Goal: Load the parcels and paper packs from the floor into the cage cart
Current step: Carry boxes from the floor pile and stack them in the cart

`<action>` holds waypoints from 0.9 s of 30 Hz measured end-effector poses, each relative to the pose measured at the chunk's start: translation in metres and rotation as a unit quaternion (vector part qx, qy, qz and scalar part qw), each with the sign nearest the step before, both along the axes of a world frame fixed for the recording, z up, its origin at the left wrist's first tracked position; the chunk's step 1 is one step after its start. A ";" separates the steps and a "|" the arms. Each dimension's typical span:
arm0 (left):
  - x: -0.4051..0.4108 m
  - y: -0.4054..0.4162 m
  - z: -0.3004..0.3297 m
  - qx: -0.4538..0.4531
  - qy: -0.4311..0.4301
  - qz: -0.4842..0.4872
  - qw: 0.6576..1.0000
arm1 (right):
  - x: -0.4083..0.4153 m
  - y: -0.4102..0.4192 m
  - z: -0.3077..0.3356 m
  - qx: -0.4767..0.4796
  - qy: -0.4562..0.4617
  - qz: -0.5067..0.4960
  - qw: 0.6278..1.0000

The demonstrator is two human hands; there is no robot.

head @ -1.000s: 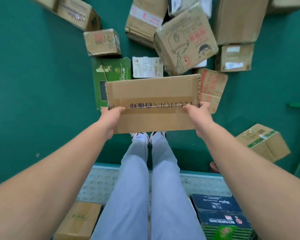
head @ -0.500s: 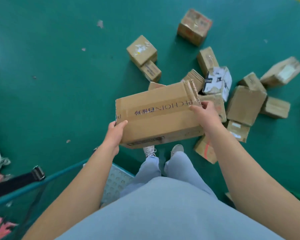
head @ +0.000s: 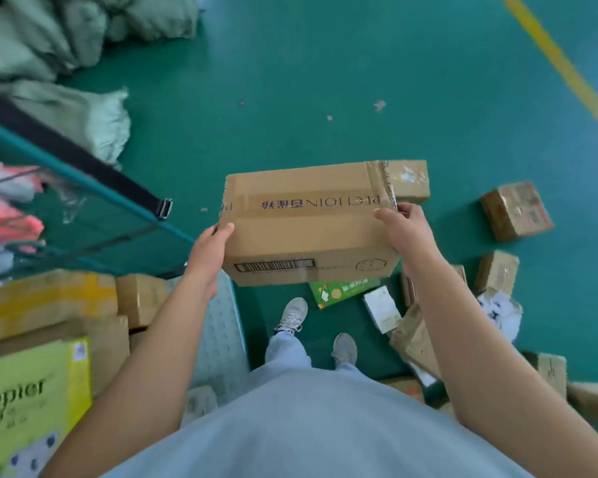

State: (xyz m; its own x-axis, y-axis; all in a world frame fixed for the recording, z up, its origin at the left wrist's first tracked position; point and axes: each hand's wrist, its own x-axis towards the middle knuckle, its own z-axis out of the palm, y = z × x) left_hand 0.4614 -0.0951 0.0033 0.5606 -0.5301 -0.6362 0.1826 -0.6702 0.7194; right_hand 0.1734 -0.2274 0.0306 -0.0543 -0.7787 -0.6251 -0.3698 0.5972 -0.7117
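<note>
Parcel (head: 308, 222) between hands — left hand (head: 208, 250), right hand (head: 406, 232) gripping its ends.

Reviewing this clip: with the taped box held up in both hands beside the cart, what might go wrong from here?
1. The cardboard box is held only at its two ends by the left hand and right hand, with nothing seen beneath it; it may slip.
2. The cage cart's teal rail and black strap lie toward the cart; the box could catch there.
3. Loose parcels lie right by the feet, a likely trip hazard.
</note>
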 end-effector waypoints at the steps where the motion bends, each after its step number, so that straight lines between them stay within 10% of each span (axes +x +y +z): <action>1: -0.002 0.010 0.008 -0.013 -0.004 0.028 1.000 | 0.005 -0.001 0.003 -0.002 -0.007 0.018 1.000; 27: 0.006 0.390 0.089 -0.112 -0.054 0.569 0.813 | 0.276 0.212 0.063 -0.016 -0.079 0.520 0.851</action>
